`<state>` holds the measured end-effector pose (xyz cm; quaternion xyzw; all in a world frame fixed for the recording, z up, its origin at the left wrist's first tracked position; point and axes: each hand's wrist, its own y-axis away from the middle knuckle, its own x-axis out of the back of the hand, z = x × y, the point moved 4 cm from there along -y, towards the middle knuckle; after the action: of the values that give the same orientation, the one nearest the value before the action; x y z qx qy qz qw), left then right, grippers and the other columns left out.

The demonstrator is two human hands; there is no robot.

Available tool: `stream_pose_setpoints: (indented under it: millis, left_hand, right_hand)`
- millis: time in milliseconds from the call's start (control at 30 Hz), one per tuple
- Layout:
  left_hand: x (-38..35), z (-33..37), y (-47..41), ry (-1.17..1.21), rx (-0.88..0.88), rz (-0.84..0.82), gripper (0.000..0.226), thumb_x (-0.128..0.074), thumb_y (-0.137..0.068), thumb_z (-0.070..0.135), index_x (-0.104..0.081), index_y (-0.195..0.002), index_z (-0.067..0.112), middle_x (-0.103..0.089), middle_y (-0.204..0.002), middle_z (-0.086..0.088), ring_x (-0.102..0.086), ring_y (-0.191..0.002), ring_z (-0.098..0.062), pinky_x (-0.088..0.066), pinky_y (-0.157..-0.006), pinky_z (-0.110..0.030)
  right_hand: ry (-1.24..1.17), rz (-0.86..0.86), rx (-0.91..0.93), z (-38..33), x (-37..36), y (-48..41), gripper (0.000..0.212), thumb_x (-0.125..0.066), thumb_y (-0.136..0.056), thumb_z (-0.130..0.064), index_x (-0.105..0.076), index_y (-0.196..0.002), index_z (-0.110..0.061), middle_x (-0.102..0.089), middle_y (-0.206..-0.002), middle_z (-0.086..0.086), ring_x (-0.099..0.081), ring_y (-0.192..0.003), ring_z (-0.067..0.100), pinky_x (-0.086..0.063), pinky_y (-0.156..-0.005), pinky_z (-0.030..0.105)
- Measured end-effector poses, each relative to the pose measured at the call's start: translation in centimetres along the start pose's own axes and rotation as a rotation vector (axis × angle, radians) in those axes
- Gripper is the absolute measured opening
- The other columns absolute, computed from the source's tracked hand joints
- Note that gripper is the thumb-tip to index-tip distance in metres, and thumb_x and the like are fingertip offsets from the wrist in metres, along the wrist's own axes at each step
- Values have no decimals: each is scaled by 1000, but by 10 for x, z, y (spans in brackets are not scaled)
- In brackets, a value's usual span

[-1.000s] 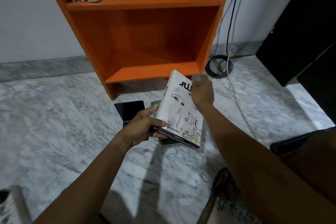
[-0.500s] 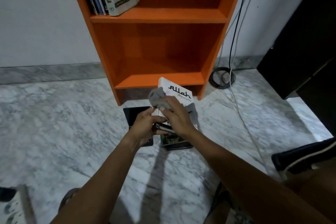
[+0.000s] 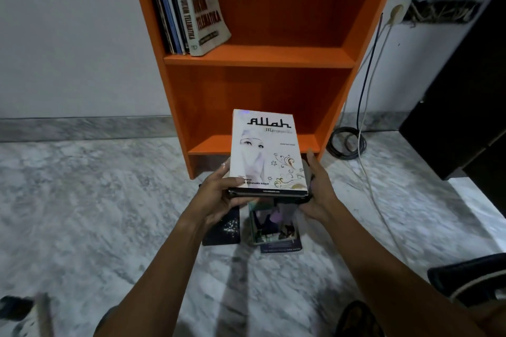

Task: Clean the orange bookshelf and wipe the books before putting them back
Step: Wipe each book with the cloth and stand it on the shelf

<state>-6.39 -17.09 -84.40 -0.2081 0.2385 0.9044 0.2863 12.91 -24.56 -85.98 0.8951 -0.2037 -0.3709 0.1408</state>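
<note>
I hold a white book [image 3: 264, 153] titled "Allah" cover-up in front of the lowest compartment of the orange bookshelf [image 3: 260, 59]. My left hand [image 3: 219, 195] grips its lower left corner, thumb on the cover. My right hand [image 3: 319, 189] holds its right edge, with a grey cloth [image 3: 307, 172] tucked between palm and book. Several books [image 3: 191, 8] lean at the left of the shelf above. The lowest compartment holds nothing that I can see.
On the marble floor under my hands lie a dark book [image 3: 223, 230] and a small stack of books [image 3: 276, 232]. Coiled cables [image 3: 346, 142] lie right of the shelf, leading to a wall plug [image 3: 394, 12]. A black cabinet [image 3: 460, 90] stands at the right.
My right hand, which rubbed the cloth over the cover, has slid off to the book's right edge. The book is now higher and flatter, closer to the bottom shelf.
</note>
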Motion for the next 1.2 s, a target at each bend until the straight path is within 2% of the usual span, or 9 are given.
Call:
stream_pose_setpoints:
  millis: [133,267,367,500,600,700,867,1033,1200]
  left_hand:
    - [-4,17,-7,-138,-22,-46,57,-53,-93,-9,-54,-141,22,-71,-125,-9,-71,-107,-31,-59,-90,-50]
    - [-16,34,-12,-641,-296,354,82,-76,-83,25,-37,-155,28,-53,-150,-1,-55,-132,-22,-46,-109,-48]
    - [-53,39,-14,-402,-354,252,103,-79,-82,50,-15,-161,33,-41,-157,5,-48,-138,-20,-43,-110,-44]
    - [-55,51,-25,4,-312,252,95,-75,-85,47,-19,-160,28,-57,-142,-14,-68,-109,-29,-60,-83,-45]
    - [-42,47,-17,167,-223,225,43,-54,-102,44,-66,-123,8,-77,-98,-15,-75,-82,-25,-60,-70,-38]
    - [-44,37,-14,260,-154,28,46,-46,-105,40,-76,-107,6,-76,-102,-15,-74,-90,-26,-62,-77,-35]
    - [-55,19,-7,249,-195,-65,49,-42,-106,45,-56,-140,12,-63,-138,-13,-59,-130,-26,-46,-109,-42]
    - [-50,20,-3,166,-145,22,46,-52,-102,43,-63,-131,10,-71,-124,-17,-68,-115,-34,-52,-100,-48]
    - [-35,36,-7,195,-189,46,54,-45,-102,53,-61,-134,12,-68,-132,-13,-64,-123,-34,-41,-113,-54]
  right_hand:
    - [152,16,138,-25,-19,-1,22,-64,-94,-9,-75,-111,-16,-76,-112,13,-75,-98,33,-61,-87,53]
    - [512,171,469,-45,-36,5,39,-80,-79,-11,-72,-117,-20,-78,-109,2,-75,-95,20,-60,-72,34]
    - [823,264,792,-33,-56,24,38,-78,-83,-12,-68,-114,-30,-73,-92,-13,-67,-77,-4,-51,-61,15]
    - [1250,166,997,5,-71,32,45,-75,-82,-27,-62,-124,-21,-70,-94,-3,-66,-82,17,-50,-62,31]
    - [1395,-63,950,28,-75,28,58,-67,-90,-34,-47,-144,-29,-58,-140,0,-53,-131,20,-48,-102,42]
    - [1470,-158,881,29,-81,21,62,-48,-100,-47,-25,-157,-46,-25,-168,-6,-10,-158,14,-6,-129,46]
    - [1430,-58,875,-5,-101,7,56,-35,-102,-53,-34,-156,-40,-28,-167,-6,-9,-158,11,-1,-128,44]
    - [1313,76,823,-37,-88,-23,47,-41,-100,-55,-52,-139,-32,-57,-137,-4,-50,-129,20,-42,-107,53]
    - [821,97,467,-47,-55,-28,24,-53,-105,-35,-62,-124,-24,-72,-108,-2,-67,-96,18,-53,-78,34]
